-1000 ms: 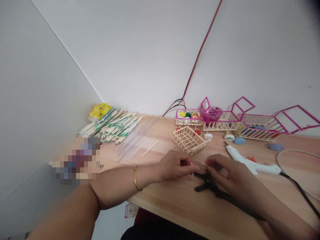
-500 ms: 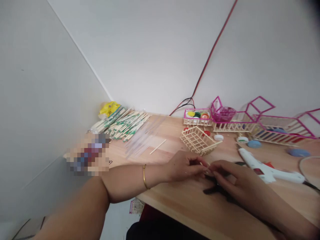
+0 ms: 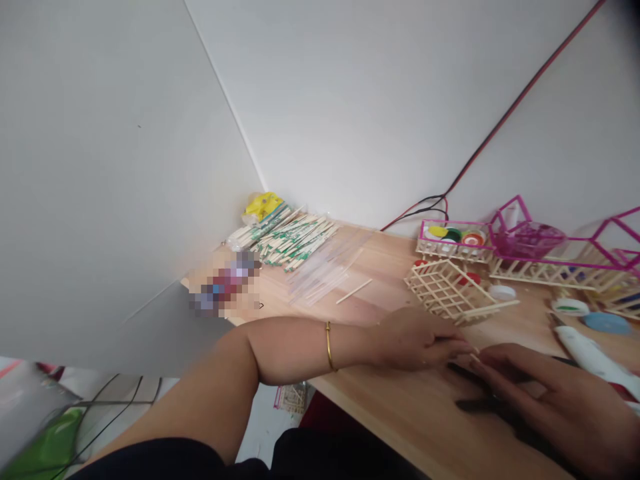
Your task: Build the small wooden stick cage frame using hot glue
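- Two hands meet at lower right: the right hand (image 3: 545, 397) pinches a short, pale wooden stick (image 3: 475, 357); whether the left hand's (image 3: 420, 338) bent fingers grip it too, I cannot tell.
- Handling this piece seems the step; the next move likely calls for steady fingertips.
- Pale wooden lattice basket (image 3: 442, 292) crowds above; bare light-wood tabletop (image 3: 395, 400) slopes toward its edge, bottom centre.

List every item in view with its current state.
Left hand: fingers curled, grip unclear
Right hand: thumb and finger pinched at pale sliver
Black tool: partly hidden, open or shut unclear
Pale lattice: unpainted
Loose stick: lying flat, alone
Green-marked sticks: heaped
Glue gun: lying down, power unclear
Bracelet: worn on left wrist
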`<action>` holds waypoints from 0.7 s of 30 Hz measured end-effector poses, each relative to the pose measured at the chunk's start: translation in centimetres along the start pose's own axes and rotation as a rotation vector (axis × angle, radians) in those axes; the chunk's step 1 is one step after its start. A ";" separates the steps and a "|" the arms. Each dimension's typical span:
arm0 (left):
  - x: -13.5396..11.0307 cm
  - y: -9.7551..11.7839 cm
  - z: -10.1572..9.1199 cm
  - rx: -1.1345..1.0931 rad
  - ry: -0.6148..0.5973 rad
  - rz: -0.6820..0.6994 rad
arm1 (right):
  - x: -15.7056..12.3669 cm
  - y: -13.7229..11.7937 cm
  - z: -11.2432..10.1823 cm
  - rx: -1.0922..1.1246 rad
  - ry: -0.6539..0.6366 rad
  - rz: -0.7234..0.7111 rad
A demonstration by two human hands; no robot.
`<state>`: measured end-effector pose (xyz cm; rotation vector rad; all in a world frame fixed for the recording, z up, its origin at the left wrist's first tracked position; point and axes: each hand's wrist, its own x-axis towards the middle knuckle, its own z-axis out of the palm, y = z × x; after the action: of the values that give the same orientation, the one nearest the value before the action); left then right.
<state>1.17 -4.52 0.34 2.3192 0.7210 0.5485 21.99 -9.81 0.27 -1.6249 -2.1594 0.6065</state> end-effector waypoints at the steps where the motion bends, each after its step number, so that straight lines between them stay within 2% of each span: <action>1: 0.1 -0.1 0.1 0.035 -0.008 0.007 | 0.0 0.1 0.0 -0.024 0.016 0.003; 8: 0.1 -0.3 0.2 0.148 -0.016 -0.005 | 0.5 0.8 0.3 -0.057 -0.052 -0.050; 15: 0.0 0.2 -0.2 0.187 0.003 0.009 | 0.4 1.2 0.6 -0.071 0.023 -0.169; 18: -0.4 0.4 -0.1 0.140 0.084 0.035 | 0.5 1.1 0.5 -0.080 0.025 -0.156; 21: -0.6 0.7 0.0 0.104 0.258 0.052 | 0.6 0.4 0.1 -0.081 0.042 -0.110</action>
<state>0.94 -5.36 0.69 2.3940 0.8272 0.8645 22.10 -9.16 -0.01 -1.5324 -2.2513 0.4541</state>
